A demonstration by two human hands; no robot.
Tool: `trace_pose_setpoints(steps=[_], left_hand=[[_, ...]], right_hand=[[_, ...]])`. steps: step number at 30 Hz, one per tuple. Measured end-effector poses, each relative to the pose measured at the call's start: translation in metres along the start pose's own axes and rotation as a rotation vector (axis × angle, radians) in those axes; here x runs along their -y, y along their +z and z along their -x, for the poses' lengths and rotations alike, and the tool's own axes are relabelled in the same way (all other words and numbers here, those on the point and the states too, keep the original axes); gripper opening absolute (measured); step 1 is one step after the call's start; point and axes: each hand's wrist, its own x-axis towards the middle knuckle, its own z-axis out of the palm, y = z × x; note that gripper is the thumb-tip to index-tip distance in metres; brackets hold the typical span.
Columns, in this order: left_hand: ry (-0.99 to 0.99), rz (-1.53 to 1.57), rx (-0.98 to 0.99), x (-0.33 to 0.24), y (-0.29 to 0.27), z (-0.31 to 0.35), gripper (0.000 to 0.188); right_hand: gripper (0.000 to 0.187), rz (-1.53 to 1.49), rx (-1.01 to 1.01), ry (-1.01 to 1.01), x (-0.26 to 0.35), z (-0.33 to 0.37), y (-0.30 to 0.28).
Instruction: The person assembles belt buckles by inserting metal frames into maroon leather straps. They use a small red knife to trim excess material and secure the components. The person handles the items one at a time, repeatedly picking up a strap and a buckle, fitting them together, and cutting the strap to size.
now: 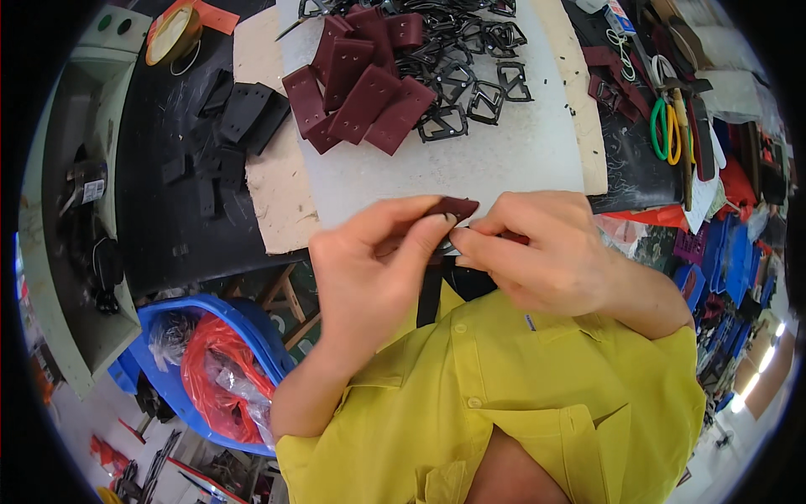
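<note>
the left hand (369,265) pinches a small maroon piece (457,207) between thumb and fingers, holding it over the near edge of a pale board (520,164) on the black worktop (159,231). the right hand (550,252) meets it there, its fingers narrow and bunched beside the piece; i cannot tell just what they grip, as the spot is mostly hidden. farther back on the board, punched maroon strips (365,102) lie in a loose heap, with black buckle-like frames (486,102) scattered to the right of it and behind. black pieces (246,113) lie left of the heap. below the worktop on the left, a blue bin (273,328) holds a red plastic bag (206,361).
</note>
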Motion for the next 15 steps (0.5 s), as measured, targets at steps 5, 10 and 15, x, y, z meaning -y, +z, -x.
trace_pose_setpoints(steps=[5, 10, 15], left_hand=[[0.199, -0.005, -0.141, 0.005, 0.014, 0.006, 0.007], [0.197, 0.532, -0.188, 0.018, 0.013, -0.007, 0.008], [0.145, 0.422, -0.078, 0.014, 0.01, 0.002, 0.034]], right_hand=[[0.019, -0.302, 0.039, 0.215, -0.015, -0.002, 0.004], [0.021, -0.931, -0.071, 0.739, -0.005, -0.016, 0.0], [0.02, -0.667, -0.09, 0.656, -0.003, -0.019, -0.003]])
